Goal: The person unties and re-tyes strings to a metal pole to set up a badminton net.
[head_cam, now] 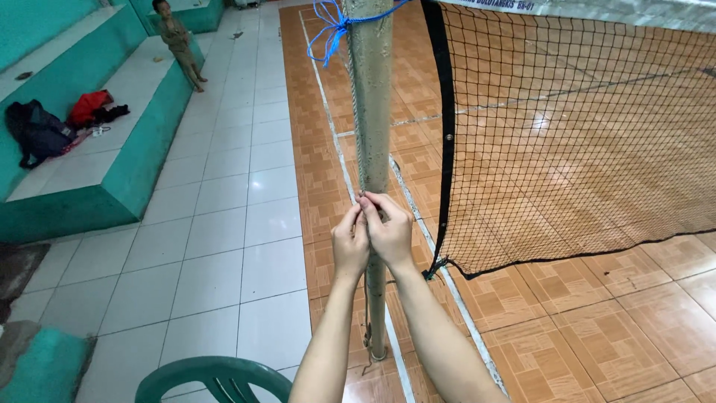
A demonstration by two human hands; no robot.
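Both hands at mid-height of net post (371, 112), side by side, touching. Left hand (349, 242) and right hand (388, 233) pinch thin cord (360, 160) running down post front (knot itself hidden by fingers). Judgement: keep cord taut against post, net (567, 142) edge near, work fingertips close

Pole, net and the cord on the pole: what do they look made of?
Pole: probably metal tube, pale worn paint, dull and blotchy. Net: thin black knotted mesh, likely synthetic twine, with a black tape edge. Cord along the pole: pale twisted rope, fibre unclear; both hands, left hand and right hand, pinch it against the pole. Blue string near the top looks like shiny plastic twine.
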